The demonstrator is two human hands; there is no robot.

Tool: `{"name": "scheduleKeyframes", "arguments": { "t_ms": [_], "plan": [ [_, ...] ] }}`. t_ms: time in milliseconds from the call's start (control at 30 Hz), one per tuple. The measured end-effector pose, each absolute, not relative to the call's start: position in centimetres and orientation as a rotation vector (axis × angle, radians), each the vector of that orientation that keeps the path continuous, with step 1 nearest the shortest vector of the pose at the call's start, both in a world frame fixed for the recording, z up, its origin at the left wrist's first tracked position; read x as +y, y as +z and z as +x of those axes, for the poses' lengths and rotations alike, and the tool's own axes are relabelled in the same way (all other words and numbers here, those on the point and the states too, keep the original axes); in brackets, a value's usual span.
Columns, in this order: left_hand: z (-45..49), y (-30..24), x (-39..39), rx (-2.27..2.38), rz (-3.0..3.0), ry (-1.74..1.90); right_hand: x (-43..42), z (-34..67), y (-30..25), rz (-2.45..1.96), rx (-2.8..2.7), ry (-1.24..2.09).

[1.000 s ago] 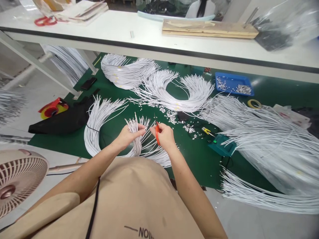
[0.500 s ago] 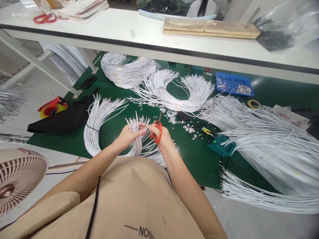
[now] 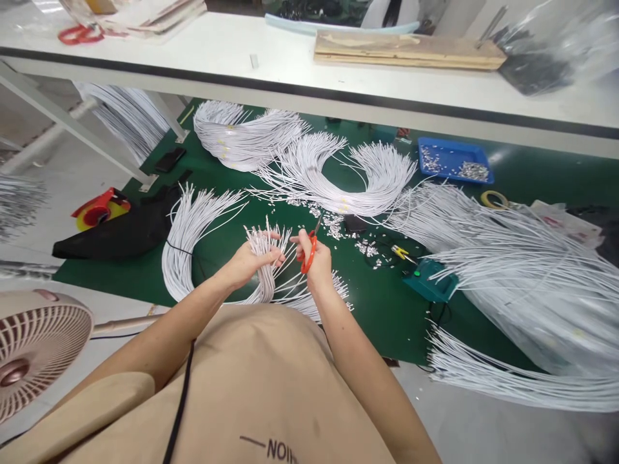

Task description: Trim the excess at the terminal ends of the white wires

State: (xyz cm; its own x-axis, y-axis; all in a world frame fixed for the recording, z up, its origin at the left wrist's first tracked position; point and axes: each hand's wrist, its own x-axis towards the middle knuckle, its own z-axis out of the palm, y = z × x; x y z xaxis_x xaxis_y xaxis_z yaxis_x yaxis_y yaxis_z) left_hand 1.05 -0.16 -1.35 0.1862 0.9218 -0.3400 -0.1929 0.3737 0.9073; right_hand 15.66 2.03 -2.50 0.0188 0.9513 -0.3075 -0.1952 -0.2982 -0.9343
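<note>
My left hand [image 3: 250, 262] is closed around a bundle of white cables [image 3: 265, 278] near their ends, which fan out above the fingers. Red-handled scissors [image 3: 310, 252] hang in my right hand [image 3: 319, 261], their blades pointing away from me. The right fingertips are a short way right of the cable ends and apart from them. The bundle curves left into a tied coil of white cables [image 3: 176, 258] on the green table [image 3: 382, 322]. More loose white cables [image 3: 309, 303] lie beneath my right wrist.
Two more cable coils [image 3: 338, 193] lie ahead, with small metal pieces [image 3: 333, 225] scattered before them. A blue tray [image 3: 454, 176] stands back right, near a green device [image 3: 430, 280] and a large cable pile [image 3: 546, 283]. A white shelf [image 3: 232, 51] crosses above; a fan [image 3: 39, 348] stands left.
My right hand has moved slightly right, away from the cable ends, and the scissors have turned in it. My left hand keeps its hold on the bundle.
</note>
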Motion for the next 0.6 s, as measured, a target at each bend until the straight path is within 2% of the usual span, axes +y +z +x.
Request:
{"name": "scheduleKeyframes", "arguments": {
  "t_ms": [167,400,467,600],
  "plan": [
    [1.1,-1.6,0.1,1.135,0.89,0.943,1.1,15.8,-2.2,-1.214,-1.082,1.47],
    [1.0,-1.8,0.0,1.174,0.897,0.924,1.6,17.0,-2.0,-1.499,-1.001,0.83],
    [1.1,-1.9,-0.1,1.195,0.906,0.908,1.8,16.9,-1.0,-1.441,-1.121,0.815],
    [1.3,-2.1,-0.2,1.227,0.958,0.89,2.2,16.0,0.3,-1.394,-1.424,1.018]
  ]
}}
